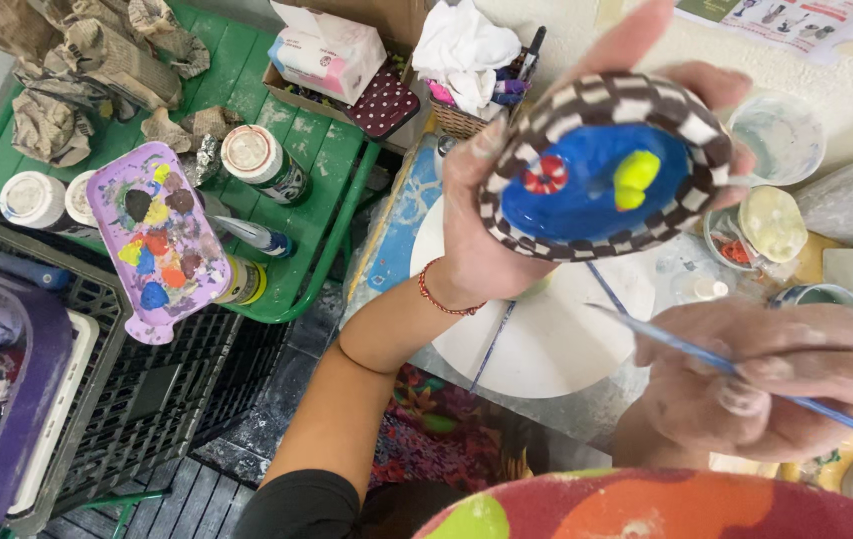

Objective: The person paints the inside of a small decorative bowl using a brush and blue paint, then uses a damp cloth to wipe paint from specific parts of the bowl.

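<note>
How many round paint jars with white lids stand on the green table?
3: two paint jars left of the purple palette, one to its right on the green table. Others may be hidden.

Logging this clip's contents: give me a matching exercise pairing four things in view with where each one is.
Things:
1. painted dish
2. thin brush
3. purple palette
4. tissue box

Places:
A. on the green table, dotted with paint blobs
B. held up in the left hand
C. at the top, beside a basket of white cloth
D. gripped in the right hand

Pairs: 1-B, 2-D, 3-A, 4-C
</note>
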